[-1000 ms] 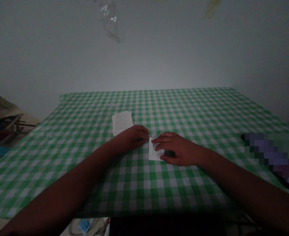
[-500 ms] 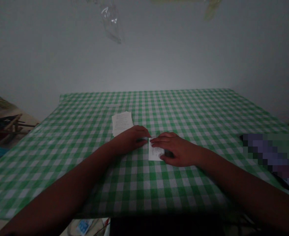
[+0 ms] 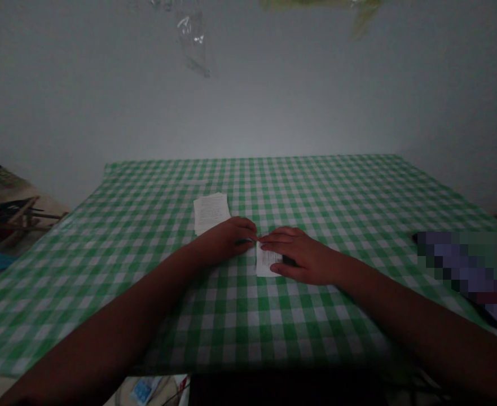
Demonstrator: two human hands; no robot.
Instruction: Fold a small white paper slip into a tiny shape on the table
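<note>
A small white printed paper slip (image 3: 265, 261) lies on the green-and-white checked tablecloth (image 3: 316, 192) near the table's middle. My right hand (image 3: 299, 258) lies over it with fingers pressed down on its top edge. My left hand (image 3: 228, 239) is curled at the slip's upper left corner, its fingertips meeting those of the right hand. Just behind the left hand sits a small stack of white printed papers (image 3: 211, 211).
A dark blurred object (image 3: 468, 270) lies on the table at the right edge. To the left of the table, a wooden frame and clutter (image 3: 7, 217) stand on the floor. A bare wall rises behind the table, with clear plastic (image 3: 193, 39) hanging from above.
My right hand has slid slightly up and left over the slip, so less of the paper shows. My left hand has stayed almost still.
</note>
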